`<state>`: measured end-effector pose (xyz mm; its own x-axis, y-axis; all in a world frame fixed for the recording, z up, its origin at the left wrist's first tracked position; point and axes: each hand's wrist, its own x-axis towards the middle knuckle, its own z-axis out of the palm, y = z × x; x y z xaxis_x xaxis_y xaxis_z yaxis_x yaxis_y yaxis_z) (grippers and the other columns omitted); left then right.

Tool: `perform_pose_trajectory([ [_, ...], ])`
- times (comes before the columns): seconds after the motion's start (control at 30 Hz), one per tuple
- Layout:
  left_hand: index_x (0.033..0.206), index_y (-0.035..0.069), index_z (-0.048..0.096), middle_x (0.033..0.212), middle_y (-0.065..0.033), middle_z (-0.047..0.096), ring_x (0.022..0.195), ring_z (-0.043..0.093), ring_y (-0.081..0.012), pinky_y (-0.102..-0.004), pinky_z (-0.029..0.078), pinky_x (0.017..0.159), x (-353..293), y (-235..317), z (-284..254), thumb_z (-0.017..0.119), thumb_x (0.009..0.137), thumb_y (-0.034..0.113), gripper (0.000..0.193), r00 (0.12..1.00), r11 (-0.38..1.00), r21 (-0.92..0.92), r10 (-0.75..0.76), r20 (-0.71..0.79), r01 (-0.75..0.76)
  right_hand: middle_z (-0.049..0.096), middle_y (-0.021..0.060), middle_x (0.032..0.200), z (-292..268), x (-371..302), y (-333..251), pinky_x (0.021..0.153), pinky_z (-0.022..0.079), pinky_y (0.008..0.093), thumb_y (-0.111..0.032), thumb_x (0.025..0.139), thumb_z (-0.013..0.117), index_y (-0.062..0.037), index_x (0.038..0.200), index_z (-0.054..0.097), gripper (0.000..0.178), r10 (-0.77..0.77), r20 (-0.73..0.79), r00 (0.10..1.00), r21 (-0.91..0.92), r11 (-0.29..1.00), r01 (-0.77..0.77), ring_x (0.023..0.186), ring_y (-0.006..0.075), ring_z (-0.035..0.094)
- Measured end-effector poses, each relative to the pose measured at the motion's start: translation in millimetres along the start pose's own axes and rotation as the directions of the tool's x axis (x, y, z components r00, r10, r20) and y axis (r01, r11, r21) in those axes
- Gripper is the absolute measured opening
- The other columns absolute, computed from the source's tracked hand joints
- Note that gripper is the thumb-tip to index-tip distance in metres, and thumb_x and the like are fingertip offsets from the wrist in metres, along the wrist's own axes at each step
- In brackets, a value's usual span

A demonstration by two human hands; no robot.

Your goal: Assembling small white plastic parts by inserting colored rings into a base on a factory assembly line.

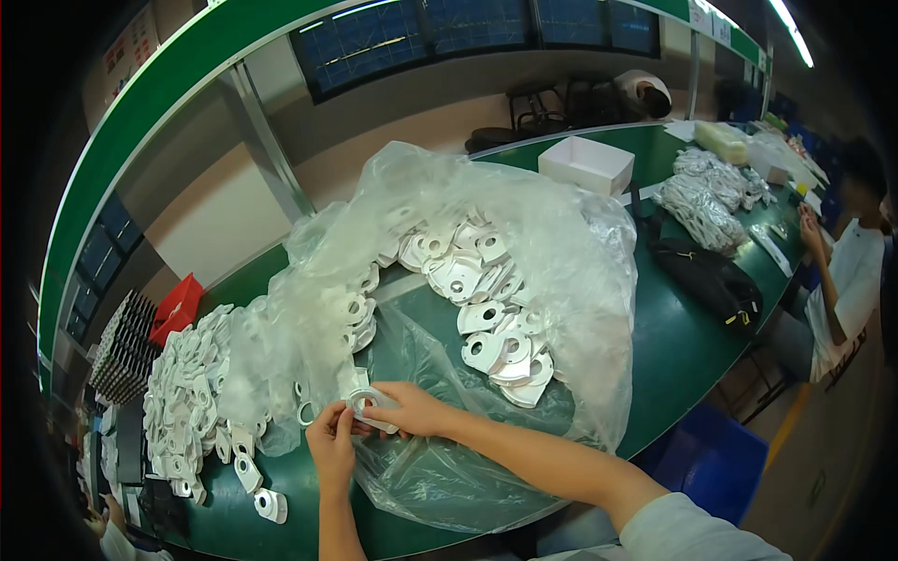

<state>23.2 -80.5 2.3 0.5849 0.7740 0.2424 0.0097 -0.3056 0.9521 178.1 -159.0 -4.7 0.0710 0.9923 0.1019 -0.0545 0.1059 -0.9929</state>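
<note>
Close to the table's front edge, my two hands meet on one white plastic part (384, 427) with a round hole. My right hand (416, 409) grips it from the right side, fingers closed over it. My left hand (333, 432) pinches its left edge. Just beyond lies a large clear plastic bag (449, 481), spread open. Many similar white parts (510, 341) are piled inside it. Left of my hands, a heap of white parts (192, 397) rests on the green table (295, 510), with a few loose ones (270, 506) nearer me.
A red bin (177, 309) and stacked dark trays (124, 341) stand far left. Beyond the bag is a white box (586, 166). To the right are a black bag (708, 280), bundles of wrapped items (702, 201) and a seated person (847, 280). A blue bin (706, 458) stands below the table edge.
</note>
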Motion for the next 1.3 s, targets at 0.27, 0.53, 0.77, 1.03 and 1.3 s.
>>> perform_pose_trajectory([
  [0.27, 0.095, -0.007, 0.058, 0.072, -0.0096, 0.063, 0.058, 0.062, -0.0147, -0.0248, 0.051, 0.056, -5.3, -0.2, -3.0, 0.050, 0.090, 0.002, 0.013, 0.999, 1.000, -0.001, 0.012, -0.036, -0.012, 0.060, 0.0037, 0.070, 2.8, 4.1, 2.7, 0.041, 0.042, 0.0230, -0.029, 0.090, 0.054, -0.0021, 0.095, 0.059, 0.028, 0.012, 0.006, 1.000, 0.076, 0.997, -0.012, 0.054, 0.0083, 0.056],
  [0.53, 0.106, -0.004, 0.060, 0.087, -0.0072, 0.063, 0.076, 0.059, -0.0110, -0.0228, 0.049, 0.062, -5.3, 10.0, -2.6, 0.054, 0.087, 0.001, 0.020, 0.991, 0.970, 0.205, 0.133, -0.018, -0.127, 0.062, 0.0041, 0.071, 8.0, 7.6, 17.0, 0.051, 0.047, 0.0242, -0.022, 0.090, 0.053, -0.0001, 0.093, 0.063, 0.024, -0.121, -0.108, 0.987, 0.093, 0.987, 0.131, 0.060, 0.0080, 0.056],
  [0.77, 0.100, -0.001, 0.065, 0.088, -0.0078, 0.062, 0.074, 0.058, -0.0115, -0.0212, 0.046, 0.063, -3.3, 11.8, -2.8, 0.058, 0.083, -0.002, 0.018, 0.950, 0.898, 0.318, 0.310, 0.037, -0.305, 0.057, 0.0044, 0.063, 8.0, 6.7, 19.0, 0.050, 0.042, 0.0257, -0.024, 0.089, 0.055, 0.0009, 0.084, 0.061, 0.026, -0.187, -0.075, 0.979, -0.103, 0.979, 0.179, 0.055, 0.0086, 0.052],
  [1.03, 0.090, -0.004, 0.064, 0.082, -0.0097, 0.062, 0.071, 0.058, -0.0145, -0.0220, 0.043, 0.066, -3.8, 1.4, -0.6, 0.059, 0.080, -0.001, 0.010, 0.993, 0.987, 0.125, 0.108, -0.043, -0.102, 0.056, 0.0059, 0.060, 6.8, 4.4, 8.6, 0.053, 0.043, 0.0256, -0.028, 0.088, 0.052, 0.0024, 0.084, 0.062, 0.032, -0.142, -0.055, 0.988, -0.240, 0.963, 0.125, 0.057, 0.0074, 0.049],
  [1.3, 0.111, 0.001, 0.057, 0.096, -0.0120, 0.062, 0.077, 0.061, -0.0177, -0.0260, 0.050, 0.063, -6.5, 5.8, 1.2, 0.070, 0.070, 0.000, 0.043, 0.969, 0.889, 0.390, 0.244, 0.041, -0.240, 0.062, 0.0081, 0.067, 11.3, 11.2, 16.2, 0.047, 0.046, 0.0298, -0.031, 0.094, 0.042, 0.0029, 0.086, 0.062, 0.040, -0.100, -0.179, 0.979, -0.047, 0.995, 0.093, 0.055, 0.0139, 0.058],
])
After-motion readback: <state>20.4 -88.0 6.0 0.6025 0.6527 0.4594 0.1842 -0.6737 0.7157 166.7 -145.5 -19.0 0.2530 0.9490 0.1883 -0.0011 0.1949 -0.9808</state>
